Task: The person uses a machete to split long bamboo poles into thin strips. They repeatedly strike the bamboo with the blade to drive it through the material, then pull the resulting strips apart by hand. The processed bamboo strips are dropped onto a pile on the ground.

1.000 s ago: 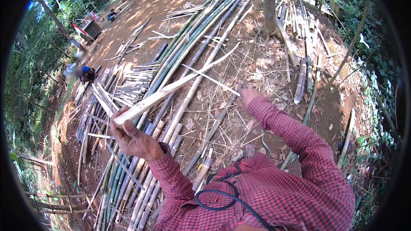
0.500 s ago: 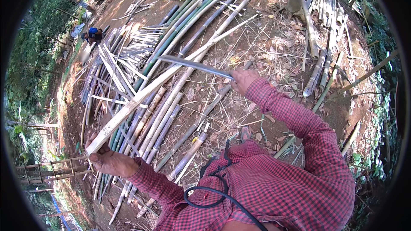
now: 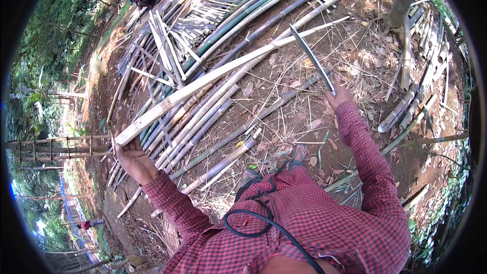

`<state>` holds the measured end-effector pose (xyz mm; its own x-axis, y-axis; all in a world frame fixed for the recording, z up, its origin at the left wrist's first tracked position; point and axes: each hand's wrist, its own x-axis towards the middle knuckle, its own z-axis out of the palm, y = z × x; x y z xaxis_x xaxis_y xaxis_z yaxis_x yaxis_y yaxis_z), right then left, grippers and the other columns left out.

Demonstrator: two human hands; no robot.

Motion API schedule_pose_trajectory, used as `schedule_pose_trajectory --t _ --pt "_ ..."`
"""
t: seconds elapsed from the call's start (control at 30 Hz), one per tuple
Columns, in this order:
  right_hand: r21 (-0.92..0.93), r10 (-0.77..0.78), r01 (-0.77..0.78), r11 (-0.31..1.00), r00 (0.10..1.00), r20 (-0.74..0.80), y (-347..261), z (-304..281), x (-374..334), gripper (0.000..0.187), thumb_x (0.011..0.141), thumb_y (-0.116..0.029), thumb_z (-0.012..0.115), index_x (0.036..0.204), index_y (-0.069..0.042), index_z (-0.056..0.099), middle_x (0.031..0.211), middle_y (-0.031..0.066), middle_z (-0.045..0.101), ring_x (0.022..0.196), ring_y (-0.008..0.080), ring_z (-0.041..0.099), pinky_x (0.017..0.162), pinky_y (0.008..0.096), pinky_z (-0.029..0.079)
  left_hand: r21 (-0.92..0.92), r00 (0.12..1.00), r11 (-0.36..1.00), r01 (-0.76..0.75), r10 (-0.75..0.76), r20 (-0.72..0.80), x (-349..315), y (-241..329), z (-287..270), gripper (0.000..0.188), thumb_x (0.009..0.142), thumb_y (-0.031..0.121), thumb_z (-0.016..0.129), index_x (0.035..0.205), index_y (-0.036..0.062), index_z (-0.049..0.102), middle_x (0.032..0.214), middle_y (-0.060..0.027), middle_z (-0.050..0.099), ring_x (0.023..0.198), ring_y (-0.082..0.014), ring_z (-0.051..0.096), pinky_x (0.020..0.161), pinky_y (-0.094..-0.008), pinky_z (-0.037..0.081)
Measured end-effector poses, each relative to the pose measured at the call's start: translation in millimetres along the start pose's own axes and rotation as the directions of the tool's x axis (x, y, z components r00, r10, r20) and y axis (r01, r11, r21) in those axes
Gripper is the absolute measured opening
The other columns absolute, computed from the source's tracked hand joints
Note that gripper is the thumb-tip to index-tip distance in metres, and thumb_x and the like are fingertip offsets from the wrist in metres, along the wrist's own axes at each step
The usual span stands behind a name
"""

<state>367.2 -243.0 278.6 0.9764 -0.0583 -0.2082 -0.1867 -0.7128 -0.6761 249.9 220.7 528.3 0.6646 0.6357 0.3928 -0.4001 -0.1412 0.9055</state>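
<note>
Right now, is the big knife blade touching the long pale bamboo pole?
Cannot tell. In the head view the long knife in the right hand crosses the pale split bamboo pole near its far end, but contact or gap isn't plain.

Red and black checked shirt (image 3: 324, 223), long sleeves buttoned down to both wrists, one sleeve running to 9 o'clock, the other up to 1 o'clock. Black cord (image 3: 264, 226) loops across the chest with a dark strap above it. Both hands bare, no gloves.
</note>
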Motion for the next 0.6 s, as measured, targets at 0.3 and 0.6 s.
schedule_pose_trajectory --t 0.3,0.6 --pt "0.759 0.366 -0.334 0.559 0.921 0.136 -44.4 93.0 -18.0 0.024 0.073 -0.009 0.050 0.091 0.006 0.051 0.063 0.0112 0.055 0.047 0.0191 0.055 0.042 0.0302 0.047 -0.258 0.820 0.810 0.526 -0.564 -0.099 15.8 -105.6 -122.4 0.032 0.089 0.021 0.035 0.107 -0.0046 0.042 0.116 -0.0230 0.047 0.110 -0.0333 0.046 0.092 -0.0442 0.041" --pt "0.473 0.200 -0.457 0.754 0.845 0.497 -101.1 156.7 25.1 0.034 0.081 -0.022 0.057 0.090 0.010 0.056 0.067 0.0173 0.060 0.048 0.0222 0.058 0.040 0.0321 0.049 -0.148 0.726 0.798 0.585 -0.596 -0.344 -10.2 -171.8 -164.7 0.032 0.088 0.030 0.043 0.099 0.0012 0.053 0.095 -0.0137 0.061 0.090 -0.0231 0.057 0.071 -0.0364 0.049"
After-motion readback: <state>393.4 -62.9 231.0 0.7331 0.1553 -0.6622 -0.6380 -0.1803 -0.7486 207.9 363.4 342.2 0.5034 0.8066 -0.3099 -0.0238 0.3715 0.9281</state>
